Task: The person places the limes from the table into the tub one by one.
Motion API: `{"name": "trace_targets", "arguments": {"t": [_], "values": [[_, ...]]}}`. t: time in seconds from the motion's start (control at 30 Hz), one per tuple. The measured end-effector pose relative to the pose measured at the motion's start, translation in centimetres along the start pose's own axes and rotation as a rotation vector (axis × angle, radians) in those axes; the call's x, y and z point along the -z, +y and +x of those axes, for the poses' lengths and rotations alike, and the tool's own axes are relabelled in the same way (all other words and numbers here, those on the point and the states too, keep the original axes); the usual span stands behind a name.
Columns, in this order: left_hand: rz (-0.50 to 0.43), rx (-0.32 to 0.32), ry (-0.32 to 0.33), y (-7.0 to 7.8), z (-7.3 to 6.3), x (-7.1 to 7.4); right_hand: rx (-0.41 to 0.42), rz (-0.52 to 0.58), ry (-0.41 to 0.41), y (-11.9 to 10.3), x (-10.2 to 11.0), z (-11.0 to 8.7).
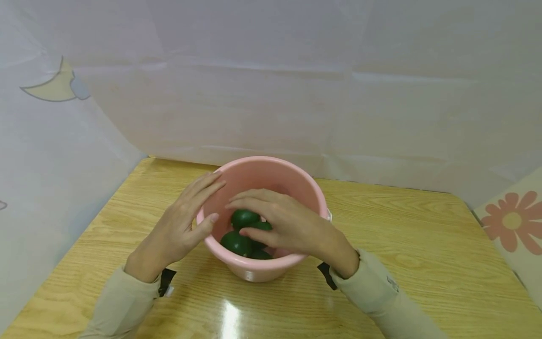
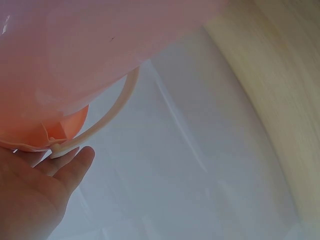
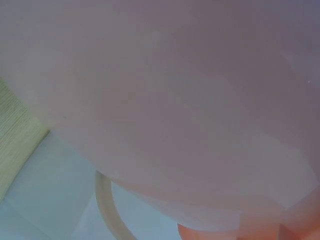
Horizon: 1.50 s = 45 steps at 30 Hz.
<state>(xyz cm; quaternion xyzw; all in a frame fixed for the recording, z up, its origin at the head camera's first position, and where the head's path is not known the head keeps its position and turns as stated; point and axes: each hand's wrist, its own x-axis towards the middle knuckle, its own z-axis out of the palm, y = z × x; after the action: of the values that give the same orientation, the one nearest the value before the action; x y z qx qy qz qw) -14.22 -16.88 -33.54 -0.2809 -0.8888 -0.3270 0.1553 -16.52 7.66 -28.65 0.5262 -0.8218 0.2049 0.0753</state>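
A pink bucket (image 1: 250, 272) stands upright on the wooden table. Inside lie several smooth, dark green fruits (image 1: 235, 242) that look like avocados. At the bucket's left rim is my left hand (image 1: 178, 230), fingers extended and the thumb apart; in the left wrist view its fingers (image 2: 75, 170) are by the rim and the end of the pale handle (image 2: 117, 107). My right hand (image 1: 292, 221) reaches over the right side into the bucket, above the fruits, with loosely bent fingers and nothing visibly gripped. It partly hides the fruits. The right wrist view shows the bucket wall (image 3: 165, 110), not the hand.
The light wooden table (image 1: 394, 235) extends on both sides of the bucket. Behind it hangs a pale sheet (image 1: 271, 108), with a moon print (image 1: 57, 84) on the left and a flower print (image 1: 511, 220) on the right.
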Motion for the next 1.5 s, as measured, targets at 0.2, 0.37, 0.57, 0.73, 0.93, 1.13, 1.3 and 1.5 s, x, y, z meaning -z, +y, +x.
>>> {"name": "trace_targets", "arguments": {"t": [0.2,0.37,0.57,0.73,0.93,1.13,1.3,1.5], "values": [[-0.001,-0.001,0.003,-0.2,0.0,-0.1,-0.016,-0.043,0.053,-0.1,0.0,-0.1],[0.006,-0.009,0.009,-0.2,0.0,-0.1,-0.003,-0.057,0.103,0.0,-0.1,-0.2],[0.001,-0.030,0.019,-0.3,0.0,0.0,0.035,-0.056,0.191,0.2,-0.3,-0.3],[0.016,-0.027,0.024,-0.4,-0.1,0.3,0.062,-0.058,0.254,0.2,-0.3,0.0],[0.045,-0.013,0.026,-0.5,-0.3,0.6,0.067,-0.067,0.279,0.2,-0.3,0.5],[0.072,-0.013,0.013,-0.5,-0.2,0.9,0.055,-0.038,0.298,0.4,0.2,0.1],[0.090,-0.036,0.047,-0.8,0.1,1.4,0.006,-0.035,0.320,0.9,0.9,-0.7],[0.119,-0.052,0.094,-1.5,0.8,2.1,-0.121,-0.060,0.321,1.8,1.7,-2.0]]}}
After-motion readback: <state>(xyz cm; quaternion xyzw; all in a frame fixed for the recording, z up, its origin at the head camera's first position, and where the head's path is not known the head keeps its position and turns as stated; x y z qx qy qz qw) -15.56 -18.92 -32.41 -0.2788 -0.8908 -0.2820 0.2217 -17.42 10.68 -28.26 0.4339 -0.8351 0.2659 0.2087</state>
